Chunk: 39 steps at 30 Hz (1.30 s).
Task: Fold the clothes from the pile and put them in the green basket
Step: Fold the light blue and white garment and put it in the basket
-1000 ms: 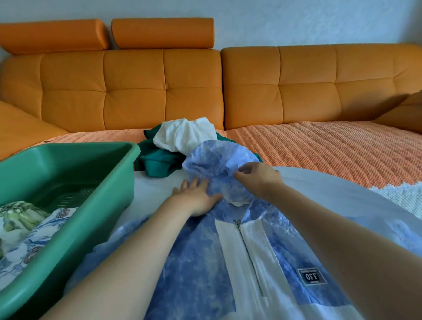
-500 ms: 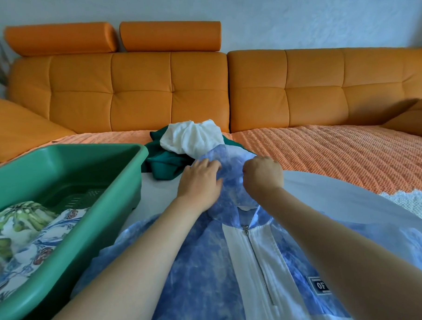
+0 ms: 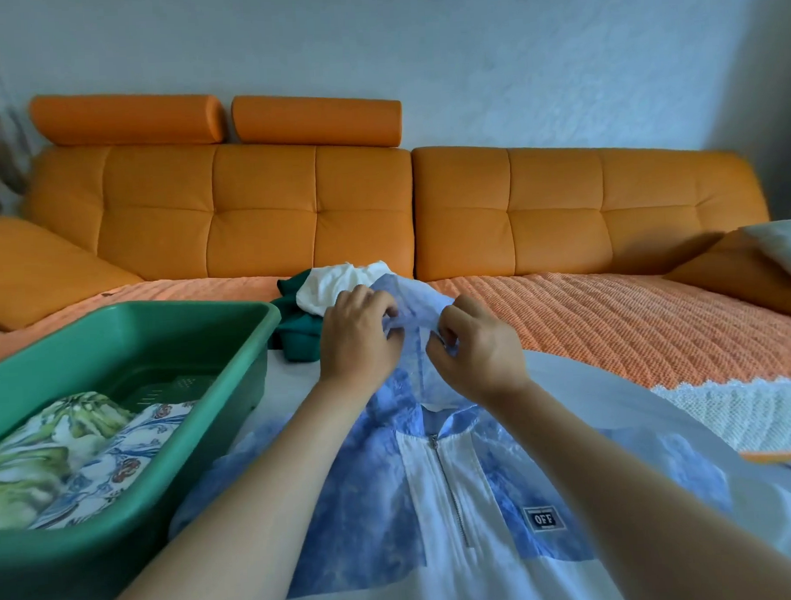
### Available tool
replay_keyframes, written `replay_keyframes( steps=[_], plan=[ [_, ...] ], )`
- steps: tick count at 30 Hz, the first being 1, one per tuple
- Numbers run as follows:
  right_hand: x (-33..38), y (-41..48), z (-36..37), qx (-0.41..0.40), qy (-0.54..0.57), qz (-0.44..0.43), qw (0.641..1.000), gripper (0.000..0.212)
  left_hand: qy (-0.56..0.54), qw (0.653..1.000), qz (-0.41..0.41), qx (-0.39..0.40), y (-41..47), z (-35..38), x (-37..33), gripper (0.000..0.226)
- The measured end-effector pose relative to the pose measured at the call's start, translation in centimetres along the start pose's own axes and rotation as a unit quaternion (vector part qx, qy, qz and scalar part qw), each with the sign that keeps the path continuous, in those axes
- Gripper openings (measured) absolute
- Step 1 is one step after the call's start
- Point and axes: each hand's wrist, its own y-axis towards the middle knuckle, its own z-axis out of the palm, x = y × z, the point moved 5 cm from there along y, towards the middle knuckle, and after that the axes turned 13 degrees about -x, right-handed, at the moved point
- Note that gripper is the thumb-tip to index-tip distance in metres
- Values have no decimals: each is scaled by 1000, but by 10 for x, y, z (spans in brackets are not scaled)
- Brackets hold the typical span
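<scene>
On the ironing board, both hands, left hand (image 3: 357, 342) and right hand (image 3: 479, 348), pinch the jacket (image 3: 348, 506) hood (image 3: 412, 306) beside the green basket (image 3: 232, 347). Judged step: folding the hood down; sleeves next.

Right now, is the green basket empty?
No: folded patterned clothes lie inside the green basket.

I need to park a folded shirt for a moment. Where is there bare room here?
The orange cover lies bare from the pile rightward to the cushion. A narrow white strip runs between green basket and blue jacket. Crowded in the middle: left hand and right hand grip the jacket's hood.
</scene>
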Motion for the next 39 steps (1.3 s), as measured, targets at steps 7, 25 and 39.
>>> replay_keyframes(
  steps=[7, 25, 39],
  plan=[
    [9, -33, -34, 290, -87, 19, 953, 16, 24, 949, 34, 311, -25, -39, -26, 17],
    [29, -53, -48, 382, -103, 52, 917, 102, -77, 952, -27, 295, -44, -73, -29, 77],
    [45, -29, -51, 179, -17, -80, 980, 32, -76, 988, 4, 138, -44, -79, -47, 39]
  ],
)
